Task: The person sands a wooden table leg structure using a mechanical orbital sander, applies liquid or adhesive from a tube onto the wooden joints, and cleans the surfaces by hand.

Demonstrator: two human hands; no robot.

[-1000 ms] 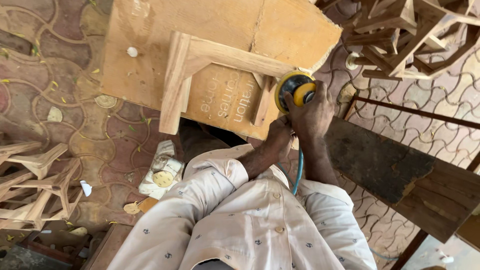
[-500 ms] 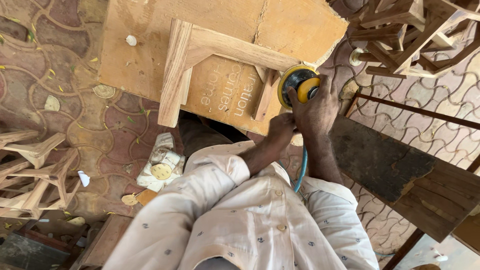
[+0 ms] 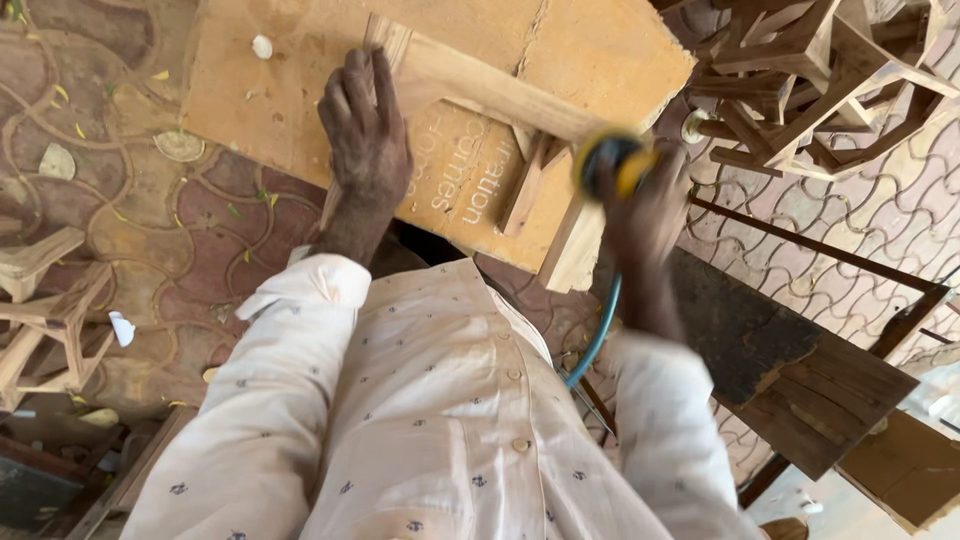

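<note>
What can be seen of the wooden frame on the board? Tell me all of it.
The wooden frame is pale, unfinished timber: a long rail running from upper left down to the right, with a leg at each end and short diagonal braces in the corners. It lies flat on a tan plywood board. The left hand presses down on its left end. The right hand, blurred, holds a yellow and black power sander against its right leg.

A single head-worn camera looks steeply down the wearer's own shirt front [image 3: 430,420] to a board [image 3: 300,90] close ahead, paved floor [image 3: 140,220] at left and stacked frames [image 3: 820,80] at far right.
</note>
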